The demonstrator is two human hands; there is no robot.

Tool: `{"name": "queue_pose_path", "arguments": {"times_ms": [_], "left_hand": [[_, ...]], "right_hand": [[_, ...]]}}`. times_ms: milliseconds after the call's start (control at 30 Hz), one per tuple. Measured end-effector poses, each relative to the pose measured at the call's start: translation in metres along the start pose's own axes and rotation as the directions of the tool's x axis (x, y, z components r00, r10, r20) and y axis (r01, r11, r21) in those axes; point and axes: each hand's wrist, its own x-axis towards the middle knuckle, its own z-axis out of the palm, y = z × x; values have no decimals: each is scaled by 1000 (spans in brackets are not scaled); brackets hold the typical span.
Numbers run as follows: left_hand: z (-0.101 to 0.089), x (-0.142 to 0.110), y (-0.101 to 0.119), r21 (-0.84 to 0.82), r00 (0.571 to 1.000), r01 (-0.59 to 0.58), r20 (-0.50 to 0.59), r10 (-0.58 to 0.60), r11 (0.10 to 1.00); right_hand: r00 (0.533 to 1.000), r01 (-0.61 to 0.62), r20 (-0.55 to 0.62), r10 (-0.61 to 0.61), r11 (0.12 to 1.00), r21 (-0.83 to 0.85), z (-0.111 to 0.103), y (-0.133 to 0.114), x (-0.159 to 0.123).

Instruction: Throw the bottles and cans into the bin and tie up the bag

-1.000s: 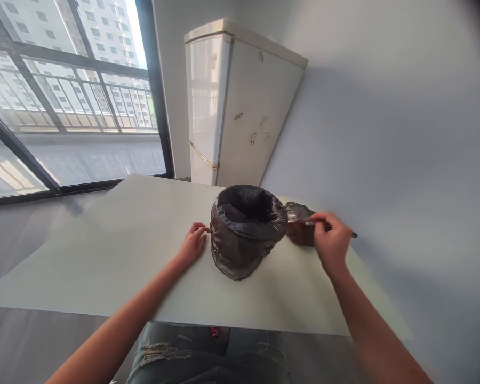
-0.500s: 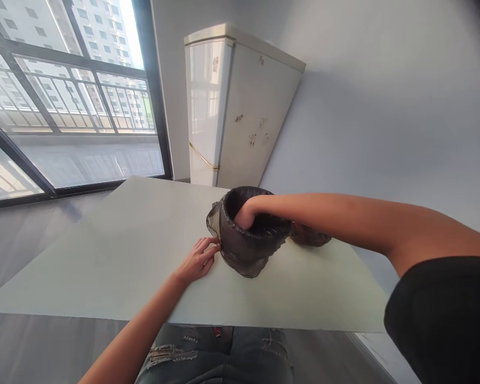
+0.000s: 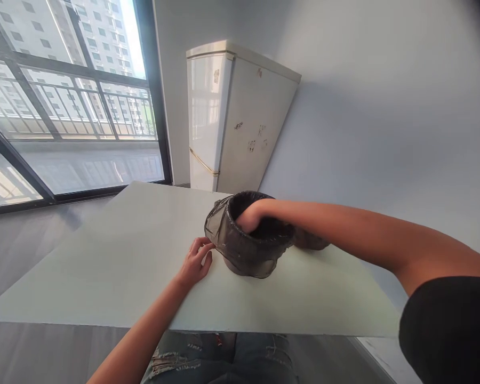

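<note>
A bin lined with a thin black trash bag (image 3: 250,253) stands on the table, the bag folded out over the rim and hanging loosely around its outside. My right hand (image 3: 250,216) reaches down into the bin's mouth from the right; its fingers are hidden inside. Beside the bin's left side is my left hand (image 3: 196,261), its fingertips at the bag's hanging edge. Its thumb stands apart from the bent fingers, and no grip on the plastic shows.
Behind my right forearm a dark, brownish thing (image 3: 311,240) lies partly hidden on the pale table (image 3: 124,266). Past the table's far edge stands a white refrigerator (image 3: 256,117), with a wall to its right. A glass sliding door (image 3: 84,117) is at the left.
The bag's left side now bulges out wider and its lower edge has shifted. My left fingers have spread a little. The view has tilted slightly, and my right hand stays inside the bin.
</note>
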Motion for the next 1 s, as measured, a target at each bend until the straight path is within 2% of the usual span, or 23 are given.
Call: {"name": "queue_pose_path", "arguments": {"times_ms": [67, 100, 133, 167, 200, 233, 267, 300, 333, 367, 400, 467, 533, 600, 667, 733, 800, 867, 933, 1000], "left_hand": [[-1, 1, -1, 3, 998, 51, -34, -51, 999], [-1, 1, -1, 4, 996, 77, -40, -76, 997], [-1, 2, -2, 4, 994, 101, -41, -101, 995], [-1, 2, -2, 4, 991, 125, -39, -125, 992], [0, 3, -3, 2, 989, 146, -37, -146, 989], [0, 3, -4, 1, 986, 164, -39, -164, 986], [0, 3, -5, -1, 983, 181, -42, -181, 983], [1, 3, -6, -4, 979, 197, -45, -197, 980], [1, 3, -7, -6, 976, 212, -47, -212, 977], [1, 3, -8, -8, 973, 226, -47, -227, 974], [1, 3, -9, -10, 970, 239, -45, -239, 971], [2, 3, -11, -10, 965, 260, -30, -260, 966], [3, 3, -13, 5, 962, 272, -4, -272, 962], [3, 3, -15, 50, 962, 269, 34, -271, 962], [0, 4, -18, 134, 961, 250, 88, -263, 959], [-9, 4, -26, 248, 950, 230, 155, -273, 941], [-24, 3, -40, 378, 922, 221, 220, -319, 899], [-44, -2, -57, 516, 876, 224, 264, -403, 827], [-66, -11, -74, 643, 824, 255, 245, -510, 722], [-84, -23, -86, 729, 783, 326, 149, -604, 602]], "right_hand": [[985, 120, 118, -125, 992, 49, -20, -1, -16], [975, 173, 126, -181, 982, 73, -29, 1, -28], [976, 195, 80, -202, 977, 81, -37, 5, -41], [981, 194, -19, -193, 978, 74, -42, 10, -55], [971, 178, -172, -165, 982, 61, -44, 15, -71], [926, 154, -356, -124, 987, 56, -41, 21, -87], [831, 138, -550, -82, 988, 62, -34, 25, -102], [697, 140, -715, -47, 988, 71, -22, 27, -116], [554, 166, -832, -34, 984, 71, -5, 28, -128], [445, 216, -894, -59, 975, 43, 14, 28, -137], [394, 281, -911, -124, 960, -9, 35, 25, -143], [373, 387, -882, -290, 912, -136, 80, 17, -147], [350, 321, -883, -313, 925, -201, 118, 8, -139], [338, 221, -893, -298, 947, -233, 143, 0, -125], [324, 141, -901, -290, 956, -257, 154, -3, -113], [304, 88, -908, -290, 957, -276, 156, -2, -108], [292, 73, -912, -286, 958, -277, 155, 5, -113], [295, 79, -915, -276, 961, -264, 157, 12, -125], [287, 67, -925, -247, 969, -238, 167, 19, -140], [269, 15, -941, -206, 978, -210, 182, 25, -157]]}}
